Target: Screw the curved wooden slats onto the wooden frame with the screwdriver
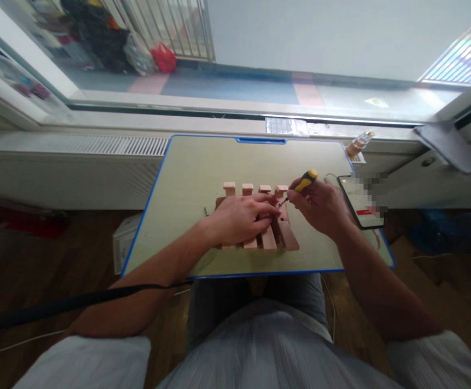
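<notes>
My right hand (320, 208) is closed round a screwdriver (306, 180) with a yellow and black handle. Its shaft slants down to the left, and the tip meets the rightmost slat of a small slatted wooden piece (288, 235), near a dark spot that may be a screw. Across the slats lies my left hand (241, 216), palm down, fingers stretched toward the screwdriver tip. It covers much of the wood's middle and left side. Along the far edge, several short wooden blocks (229, 187) stick up.
A pale table with a blue rim (223, 276) carries the work. On its right side lies a phone (361, 202), partly pixelated. Left of the wood is a small thin dark item (206, 211). Behind the table are a radiator (109, 145), a window sill and a bottle (359, 145).
</notes>
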Demonstrator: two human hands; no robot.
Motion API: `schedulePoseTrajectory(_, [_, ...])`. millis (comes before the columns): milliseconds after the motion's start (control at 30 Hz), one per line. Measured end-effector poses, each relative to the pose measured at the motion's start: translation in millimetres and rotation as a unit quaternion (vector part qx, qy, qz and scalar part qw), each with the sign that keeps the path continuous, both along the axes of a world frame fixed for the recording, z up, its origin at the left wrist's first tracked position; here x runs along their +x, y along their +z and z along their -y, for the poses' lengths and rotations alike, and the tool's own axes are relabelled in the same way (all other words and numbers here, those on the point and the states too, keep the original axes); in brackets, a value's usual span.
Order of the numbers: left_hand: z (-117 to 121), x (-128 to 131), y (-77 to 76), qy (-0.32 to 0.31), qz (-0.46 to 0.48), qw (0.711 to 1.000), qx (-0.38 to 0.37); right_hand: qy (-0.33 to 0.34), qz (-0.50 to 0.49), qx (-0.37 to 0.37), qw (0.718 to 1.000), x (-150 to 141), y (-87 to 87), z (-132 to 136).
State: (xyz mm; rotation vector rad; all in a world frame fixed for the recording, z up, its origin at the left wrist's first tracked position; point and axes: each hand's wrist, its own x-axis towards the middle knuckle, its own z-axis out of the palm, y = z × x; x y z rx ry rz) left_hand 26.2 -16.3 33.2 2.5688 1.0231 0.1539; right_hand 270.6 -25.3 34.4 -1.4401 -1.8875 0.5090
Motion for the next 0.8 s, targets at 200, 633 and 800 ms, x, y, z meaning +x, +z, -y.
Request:
schedulePoseTrajectory(200, [-1, -1, -1.7, 0.004, 0.005, 1.0, -0.002, 0.01, 0.035, 0.024, 0.999, 6, 6.8, -10])
schedulePoseTrajectory(633, [0, 0, -0.1, 0.0, 0.006, 1.0, -0.008, 0.051, 0.099, 0.064, 0.992, 12, 52.6, -17])
schedulePoseTrajectory(800, [0, 0, -2.4, 0.003, 0.007, 1.0, -0.004, 0.121, 0.167, 0.065, 0.976, 9, 59.8, -21])
